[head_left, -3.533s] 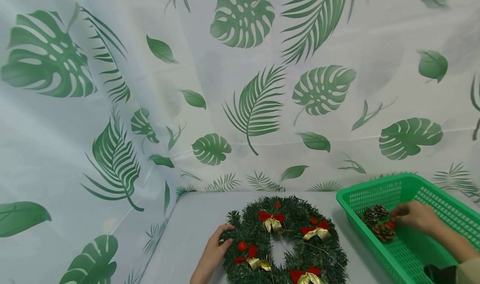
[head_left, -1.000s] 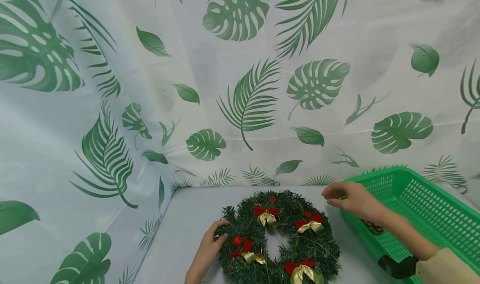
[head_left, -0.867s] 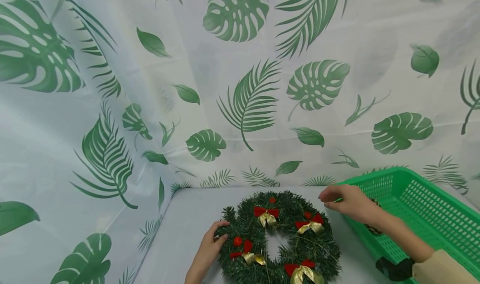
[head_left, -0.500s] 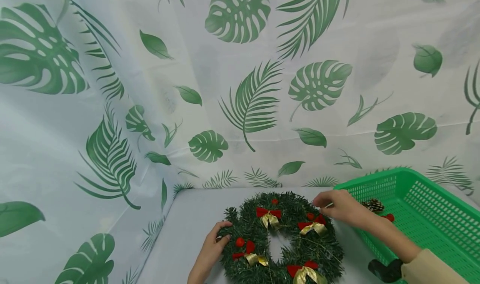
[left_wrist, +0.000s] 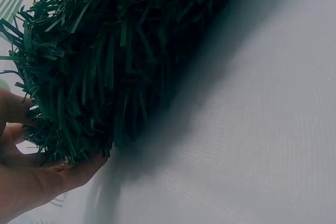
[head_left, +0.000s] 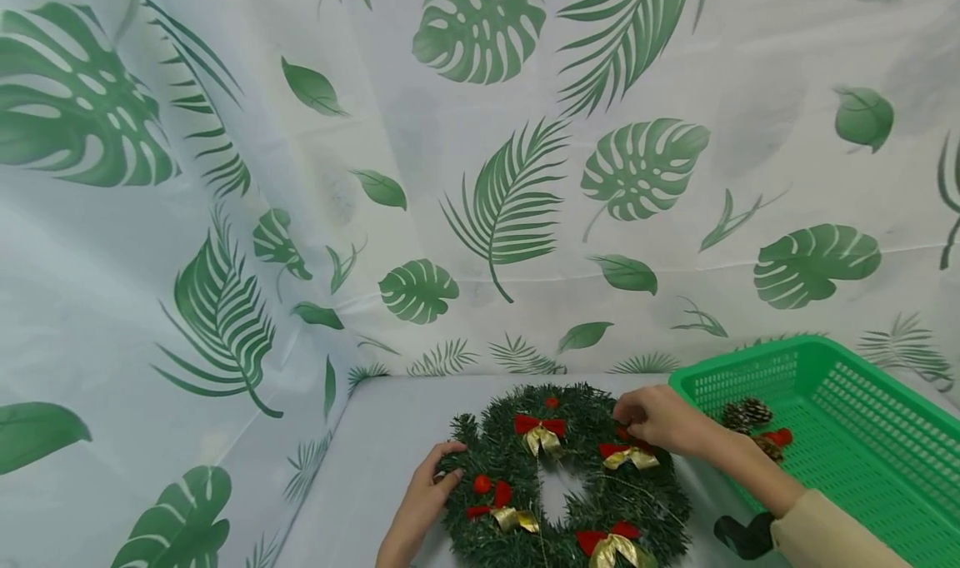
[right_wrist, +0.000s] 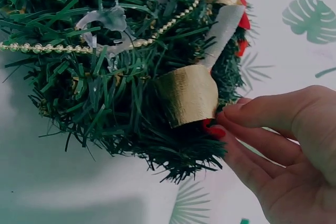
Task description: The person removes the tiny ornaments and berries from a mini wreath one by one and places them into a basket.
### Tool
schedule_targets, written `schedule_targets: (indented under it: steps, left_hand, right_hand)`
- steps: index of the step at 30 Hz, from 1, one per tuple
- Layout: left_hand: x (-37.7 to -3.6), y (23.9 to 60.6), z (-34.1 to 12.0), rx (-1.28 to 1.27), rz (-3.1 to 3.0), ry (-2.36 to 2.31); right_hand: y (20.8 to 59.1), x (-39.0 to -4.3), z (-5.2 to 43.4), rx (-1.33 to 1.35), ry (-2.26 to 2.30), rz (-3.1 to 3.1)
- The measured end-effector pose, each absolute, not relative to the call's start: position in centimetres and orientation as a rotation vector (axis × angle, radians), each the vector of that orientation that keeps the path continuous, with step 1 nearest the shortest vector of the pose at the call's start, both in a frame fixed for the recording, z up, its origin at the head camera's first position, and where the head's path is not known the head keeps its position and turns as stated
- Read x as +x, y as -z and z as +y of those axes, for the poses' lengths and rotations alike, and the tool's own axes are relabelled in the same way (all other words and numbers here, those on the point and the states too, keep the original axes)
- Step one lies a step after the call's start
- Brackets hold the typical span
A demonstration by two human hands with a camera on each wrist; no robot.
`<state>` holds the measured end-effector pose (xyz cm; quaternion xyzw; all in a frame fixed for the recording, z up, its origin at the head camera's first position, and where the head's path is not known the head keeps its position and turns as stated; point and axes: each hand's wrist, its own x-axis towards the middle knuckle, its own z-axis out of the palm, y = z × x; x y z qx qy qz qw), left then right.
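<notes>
A green tinsel wreath (head_left: 645,514) with several red-and-gold bows lies flat on the white table. My left hand (head_left: 423,501) grips its left edge; in the left wrist view the fingers (left_wrist: 79,174) curl around the foliage. At the upper right of the wreath, my right hand (head_left: 663,418) reaches over the rim. In the right wrist view its thumb and fingers pinch a red loop of the upper right bow (right_wrist: 189,95), beside the gold ribbon. A red berry (head_left: 622,431) shows right under those fingertips in the head view.
To the right stands a green plastic basket (head_left: 810,343) holding several pine cones (head_left: 753,411) and a red berry-like piece (head_left: 780,437). A gold bead string (right_wrist: 173,22) runs over the wreath. A leaf-printed curtain (head_left: 525,218) closes off the back and left.
My right hand was in the basket at the pine cones, came out to the left, and now reaches the wreath's upper right bow. My left hand keeps its hold on the wreath's left edge.
</notes>
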<state>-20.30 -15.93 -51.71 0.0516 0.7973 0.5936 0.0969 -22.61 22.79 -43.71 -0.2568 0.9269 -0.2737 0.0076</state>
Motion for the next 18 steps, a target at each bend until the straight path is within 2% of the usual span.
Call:
schedule_targets:
  steps: [10,18]
  left_hand:
    - [-20.3,51.8,-16.0,0.158,2.359,-1.762]
    - [-20.3,51.9,-15.9,0.148,2.375,-1.757]
  right_hand:
    - [44.6,-22.9,22.5,-0.937,0.794,2.928]
    - [45.0,-23.1,22.1,-0.919,0.767,2.929]
